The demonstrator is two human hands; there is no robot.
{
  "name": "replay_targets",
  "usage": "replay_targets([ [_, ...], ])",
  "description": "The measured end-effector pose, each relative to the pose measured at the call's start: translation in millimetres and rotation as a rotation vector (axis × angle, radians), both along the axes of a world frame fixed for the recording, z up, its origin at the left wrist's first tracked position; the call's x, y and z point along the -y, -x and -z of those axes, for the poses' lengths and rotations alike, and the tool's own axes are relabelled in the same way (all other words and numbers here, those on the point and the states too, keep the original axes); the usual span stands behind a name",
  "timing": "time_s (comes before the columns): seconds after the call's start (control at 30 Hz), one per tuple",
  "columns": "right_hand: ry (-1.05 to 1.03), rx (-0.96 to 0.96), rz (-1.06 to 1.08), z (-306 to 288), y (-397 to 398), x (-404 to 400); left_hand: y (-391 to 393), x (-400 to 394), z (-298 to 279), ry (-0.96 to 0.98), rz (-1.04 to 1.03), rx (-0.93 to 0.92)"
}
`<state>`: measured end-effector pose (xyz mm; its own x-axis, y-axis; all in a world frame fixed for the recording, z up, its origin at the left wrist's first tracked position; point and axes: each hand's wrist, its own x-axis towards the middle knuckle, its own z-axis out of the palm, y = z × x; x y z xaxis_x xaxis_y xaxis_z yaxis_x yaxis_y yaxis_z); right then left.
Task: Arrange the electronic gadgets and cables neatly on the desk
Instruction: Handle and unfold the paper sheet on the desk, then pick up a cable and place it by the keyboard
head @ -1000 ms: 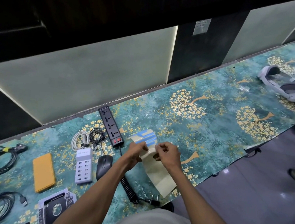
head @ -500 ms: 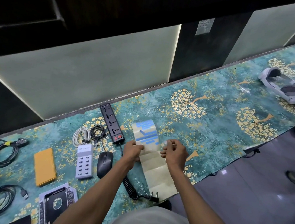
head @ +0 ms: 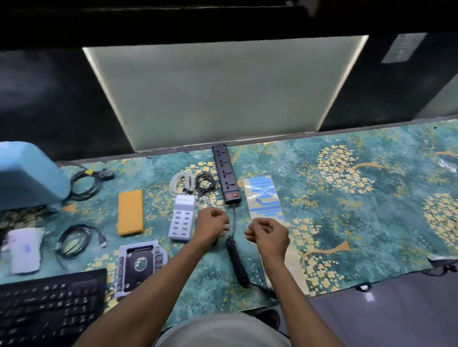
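At the centre of the frame both hands hover with curled fingers, holding nothing: left hand (head: 211, 222) over the coiled cord (head: 237, 262), right hand (head: 269, 233) just below the paper strip (head: 262, 198) lying flat beside the black power strip (head: 226, 174). A teal floral cloth (head: 360, 216) covers the desk.

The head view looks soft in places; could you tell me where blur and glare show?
Head view: motion blur smears the blue case and keyboard at left; the power strip stays fairly crisp; a bright strip glares along the lit panel edge.
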<state>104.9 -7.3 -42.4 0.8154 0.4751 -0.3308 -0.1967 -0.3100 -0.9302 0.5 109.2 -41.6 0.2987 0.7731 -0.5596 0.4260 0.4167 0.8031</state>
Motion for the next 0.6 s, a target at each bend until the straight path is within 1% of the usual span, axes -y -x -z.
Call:
replay_targets([
  [0.2,-0.014,-0.033,-0.235,7,89,-38,103,-18,-2,-0.044,-0.216,-0.045],
  [0.27,-0.021,-0.073,-0.321,8,121,-45,137,-21,0,-0.042,-0.284,-0.04],
  [0.4,0.012,-0.131,-0.385,15,170,-54,191,-19,6,-0.007,-0.391,-0.031],
  [0.5,0.061,-0.11,-0.453,25,210,-56,232,-9,6,0.028,-0.492,-0.019],
  [0.6,0.098,-0.081,-0.552,28,231,-53,259,2,2,0.015,-0.546,-0.008],
])
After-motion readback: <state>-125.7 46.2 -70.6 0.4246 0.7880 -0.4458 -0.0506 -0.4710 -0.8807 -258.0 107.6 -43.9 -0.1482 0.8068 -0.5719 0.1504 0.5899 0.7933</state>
